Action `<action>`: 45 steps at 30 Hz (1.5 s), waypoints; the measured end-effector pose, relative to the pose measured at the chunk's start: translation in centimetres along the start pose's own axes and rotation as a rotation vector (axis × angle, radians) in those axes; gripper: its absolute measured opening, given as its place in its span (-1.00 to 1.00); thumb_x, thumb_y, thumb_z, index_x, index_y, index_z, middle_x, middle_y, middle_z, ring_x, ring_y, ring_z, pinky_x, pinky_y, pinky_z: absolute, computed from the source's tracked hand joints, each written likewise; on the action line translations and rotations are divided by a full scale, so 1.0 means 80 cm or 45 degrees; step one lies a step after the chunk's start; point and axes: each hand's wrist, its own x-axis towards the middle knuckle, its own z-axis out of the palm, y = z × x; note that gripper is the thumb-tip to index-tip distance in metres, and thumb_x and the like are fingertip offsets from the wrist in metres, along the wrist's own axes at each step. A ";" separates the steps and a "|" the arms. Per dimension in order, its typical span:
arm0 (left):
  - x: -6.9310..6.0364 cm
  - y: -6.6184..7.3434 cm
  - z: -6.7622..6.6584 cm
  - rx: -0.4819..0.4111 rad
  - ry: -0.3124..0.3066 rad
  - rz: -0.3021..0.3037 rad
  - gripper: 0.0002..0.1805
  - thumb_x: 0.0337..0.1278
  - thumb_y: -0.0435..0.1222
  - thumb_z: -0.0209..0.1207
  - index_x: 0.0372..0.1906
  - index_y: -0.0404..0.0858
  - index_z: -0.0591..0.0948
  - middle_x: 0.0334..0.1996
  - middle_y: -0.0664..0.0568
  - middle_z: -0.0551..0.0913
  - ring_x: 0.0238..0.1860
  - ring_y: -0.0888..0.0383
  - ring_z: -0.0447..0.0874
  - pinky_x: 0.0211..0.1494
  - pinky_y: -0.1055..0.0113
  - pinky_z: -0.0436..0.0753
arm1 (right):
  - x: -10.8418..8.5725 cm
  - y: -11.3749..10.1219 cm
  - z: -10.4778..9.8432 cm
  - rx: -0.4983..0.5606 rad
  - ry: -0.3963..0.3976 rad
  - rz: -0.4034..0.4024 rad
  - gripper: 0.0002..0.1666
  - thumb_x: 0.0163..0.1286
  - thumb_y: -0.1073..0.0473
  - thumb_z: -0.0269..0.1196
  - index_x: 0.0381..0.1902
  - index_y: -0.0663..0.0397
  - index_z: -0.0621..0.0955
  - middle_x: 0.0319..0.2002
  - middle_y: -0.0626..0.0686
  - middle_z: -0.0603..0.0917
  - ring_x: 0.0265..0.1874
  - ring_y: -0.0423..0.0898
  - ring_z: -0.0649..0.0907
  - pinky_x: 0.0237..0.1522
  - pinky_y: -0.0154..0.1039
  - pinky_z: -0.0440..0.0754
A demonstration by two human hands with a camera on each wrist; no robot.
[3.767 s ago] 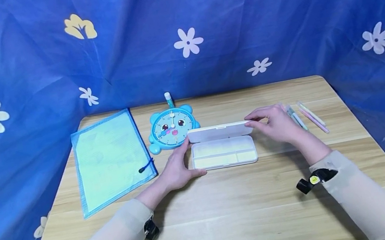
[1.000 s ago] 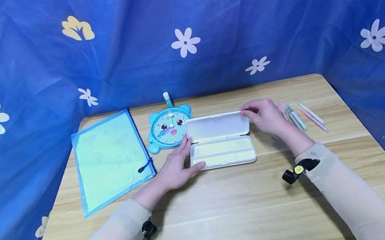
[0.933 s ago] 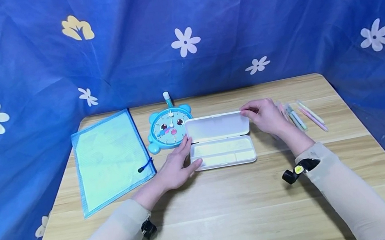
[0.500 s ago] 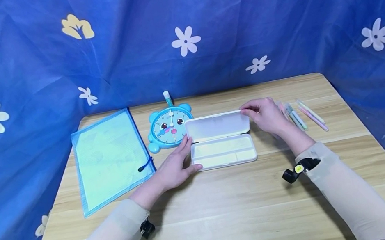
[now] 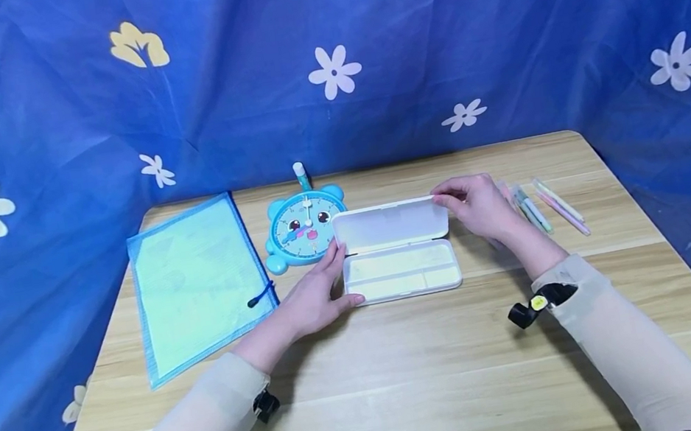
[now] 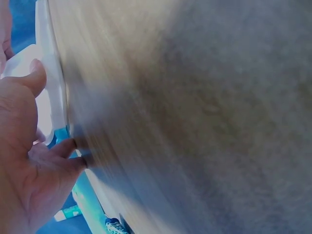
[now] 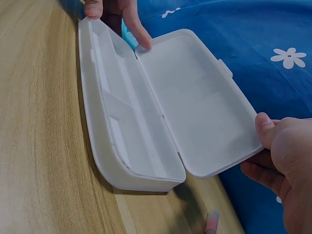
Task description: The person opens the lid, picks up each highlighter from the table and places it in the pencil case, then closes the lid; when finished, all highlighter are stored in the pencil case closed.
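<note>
A blue pouch (image 5: 199, 289) lies at nine o'clock from the pencil case (image 5: 401, 261), a toy clock (image 5: 305, 240) at ten. The left hand (image 5: 311, 301) grips the case's nine o'clock end. The case sits open on the table (image 5: 424, 382), lid (image 5: 390, 226) raised; the right hand (image 5: 485, 206) pinches the lid's corner at two o'clock. Pens (image 5: 562, 212) lie at three.

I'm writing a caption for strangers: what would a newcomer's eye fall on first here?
Probably the blue cartoon-faced clock, toward the far side of the table, left of centre. Next comes the open white case to its right, the left hand gripping its left end and the right hand pinching the right corner of the lid. A flowered blue cloth hangs behind.
</note>
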 end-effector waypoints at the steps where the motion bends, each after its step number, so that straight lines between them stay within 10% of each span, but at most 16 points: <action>1: 0.000 0.000 0.000 0.006 -0.002 0.003 0.16 0.36 0.16 0.33 0.72 -0.23 -0.10 0.71 -0.11 -0.26 0.65 -0.15 -0.04 0.63 0.03 0.14 | 0.000 -0.001 -0.001 -0.003 -0.002 0.004 -0.83 0.50 0.23 0.39 -0.05 0.16 0.83 -0.19 0.07 0.85 -0.30 -0.06 0.75 -0.25 -0.21 0.67; 10: 0.002 0.002 -0.004 0.047 -0.015 0.019 0.17 0.38 0.18 0.31 0.73 -0.21 -0.12 0.71 -0.12 -0.26 0.66 -0.14 -0.05 0.63 0.02 0.17 | -0.005 -0.004 -0.018 0.001 0.003 0.026 -0.78 0.52 0.20 0.38 0.02 0.17 0.81 -0.11 0.07 0.84 -0.20 0.01 0.79 -0.12 -0.10 0.74; 23: 0.003 0.000 -0.005 0.062 -0.017 0.010 0.18 0.35 0.23 0.30 0.74 -0.17 -0.13 0.72 -0.10 -0.26 0.65 -0.16 0.00 0.61 0.00 0.22 | -0.036 0.006 -0.052 0.040 0.112 0.033 -0.81 0.42 0.31 0.45 -0.03 0.21 0.82 -0.20 0.09 0.84 -0.27 -0.13 0.76 -0.17 -0.51 0.65; 45: 0.004 0.000 -0.002 0.074 -0.044 -0.022 0.17 0.36 0.25 0.27 0.73 -0.13 -0.15 0.72 -0.05 -0.28 0.65 -0.11 -0.03 0.62 0.03 0.20 | -0.092 0.050 -0.040 -0.066 -0.110 0.322 -0.74 0.40 0.37 0.44 -0.01 0.41 0.76 -0.14 0.25 0.81 -0.22 0.10 0.78 -0.22 -0.47 0.66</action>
